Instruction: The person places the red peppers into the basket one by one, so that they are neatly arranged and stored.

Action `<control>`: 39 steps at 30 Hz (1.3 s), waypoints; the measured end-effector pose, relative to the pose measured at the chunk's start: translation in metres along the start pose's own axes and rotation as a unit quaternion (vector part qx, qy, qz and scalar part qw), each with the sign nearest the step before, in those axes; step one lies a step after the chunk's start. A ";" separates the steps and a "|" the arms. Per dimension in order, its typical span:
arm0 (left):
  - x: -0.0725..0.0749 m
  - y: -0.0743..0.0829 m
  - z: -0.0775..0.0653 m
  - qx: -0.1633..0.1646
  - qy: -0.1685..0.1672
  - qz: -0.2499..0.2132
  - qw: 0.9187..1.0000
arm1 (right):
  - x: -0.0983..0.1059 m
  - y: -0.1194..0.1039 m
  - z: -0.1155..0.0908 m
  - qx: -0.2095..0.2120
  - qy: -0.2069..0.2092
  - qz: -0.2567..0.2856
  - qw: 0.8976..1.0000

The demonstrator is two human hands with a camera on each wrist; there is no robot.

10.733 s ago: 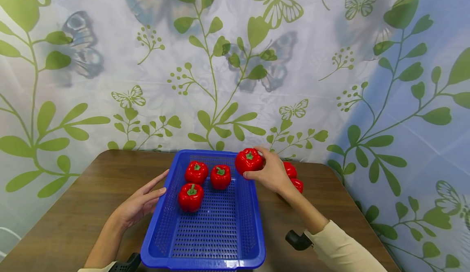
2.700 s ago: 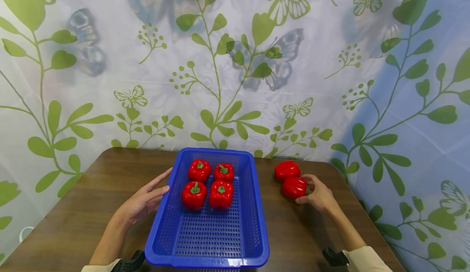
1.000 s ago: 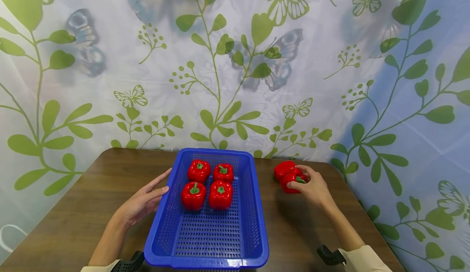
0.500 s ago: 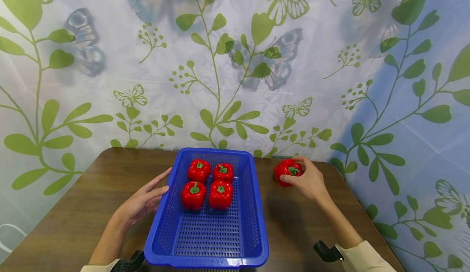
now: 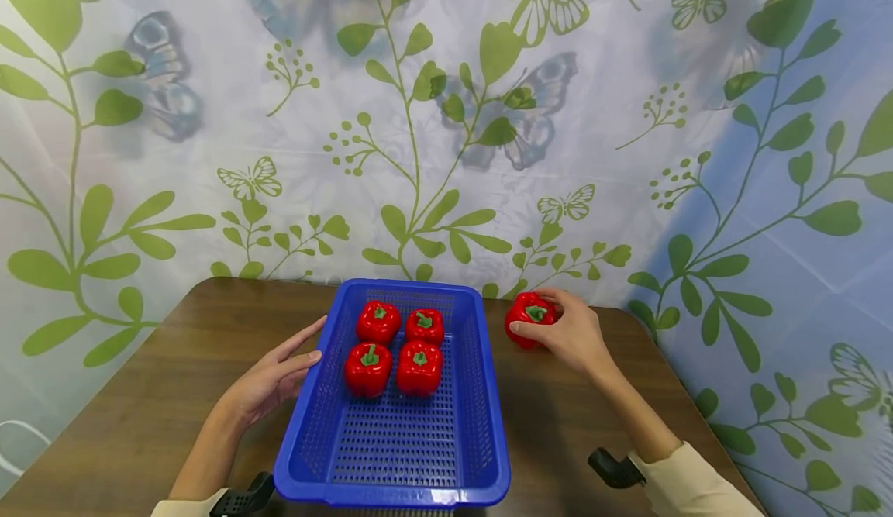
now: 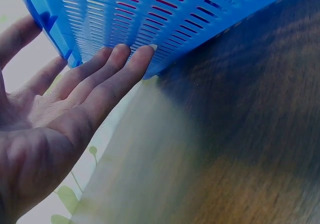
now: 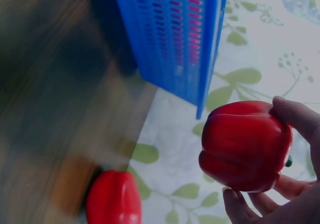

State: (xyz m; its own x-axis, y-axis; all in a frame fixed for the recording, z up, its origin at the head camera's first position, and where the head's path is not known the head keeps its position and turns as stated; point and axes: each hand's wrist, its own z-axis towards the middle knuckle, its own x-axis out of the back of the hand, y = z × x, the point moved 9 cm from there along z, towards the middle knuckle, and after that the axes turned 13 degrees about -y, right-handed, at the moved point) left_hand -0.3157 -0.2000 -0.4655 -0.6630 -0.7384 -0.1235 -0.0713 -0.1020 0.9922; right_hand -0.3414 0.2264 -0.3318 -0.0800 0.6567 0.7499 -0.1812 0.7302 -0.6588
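Observation:
My right hand (image 5: 574, 334) holds a red bell pepper (image 5: 528, 319) with a green stem, thumb on one side and fingers on the other. In the right wrist view that bell pepper (image 7: 245, 146) hangs above the table, apart from the basket. My left hand (image 5: 268, 381) touches the left side of a blue perforated basket (image 5: 497, 432) with fairly straight fingers. In the left wrist view the fingertips meet the basket's outer wall (image 6: 150, 14). Several red bell peppers (image 5: 367, 370) sit stem-up in two rows in the basket's far half.
Another red bell pepper (image 7: 114, 199) lies on the table in the right wrist view; in the head view it is hidden behind the held one and my hand. The brown wooden table (image 5: 160, 385) ends at a leaf-patterned curtain (image 5: 446, 153).
One bell pepper came into the basket since the oldest frame. My right hand then took another from the table and has lifted it leftward, towards the basket. The left hand stays put.

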 end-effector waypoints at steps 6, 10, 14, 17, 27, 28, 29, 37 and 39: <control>0.001 0.002 -0.001 -0.001 0.016 0.000 1.000 | -0.011 -0.028 0.006 0.024 -0.014 0.002 1.000; 0.001 0.003 -0.001 -0.005 0.025 -0.001 1.000 | -0.019 -0.049 0.009 0.052 -0.030 0.011 0.998; 0.000 0.005 -0.001 -0.014 0.023 0.001 1.000 | -0.029 -0.066 0.010 0.070 -0.045 0.015 0.996; -0.001 0.007 -0.001 -0.020 0.022 0.002 1.000 | -0.037 -0.075 0.011 0.075 -0.053 0.016 0.996; -0.003 0.009 0.000 -0.025 0.021 0.009 0.999 | -0.071 -0.103 0.010 0.094 -0.093 0.009 0.991; -0.003 0.009 0.000 -0.025 0.023 0.010 0.999 | -0.075 -0.107 0.009 0.098 -0.098 0.006 0.990; -0.003 0.009 0.001 -0.025 0.023 0.010 0.999 | -0.078 -0.110 0.009 0.103 -0.102 0.004 0.989; -0.002 0.008 0.000 -0.024 0.024 0.009 0.999 | -0.109 -0.137 0.005 0.147 -0.148 -0.024 0.978; -0.002 0.007 0.000 -0.024 0.023 0.008 0.999 | -0.115 -0.142 0.003 0.153 -0.159 -0.026 0.975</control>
State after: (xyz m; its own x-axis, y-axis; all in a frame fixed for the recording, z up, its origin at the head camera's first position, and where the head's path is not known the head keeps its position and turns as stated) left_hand -0.3148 -0.1988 -0.4580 -0.6285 -0.7702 -0.1086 -0.0244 -0.1201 0.9925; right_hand -0.3094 0.0466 -0.3242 -0.3536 0.4930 0.7949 -0.4730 0.6390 -0.6067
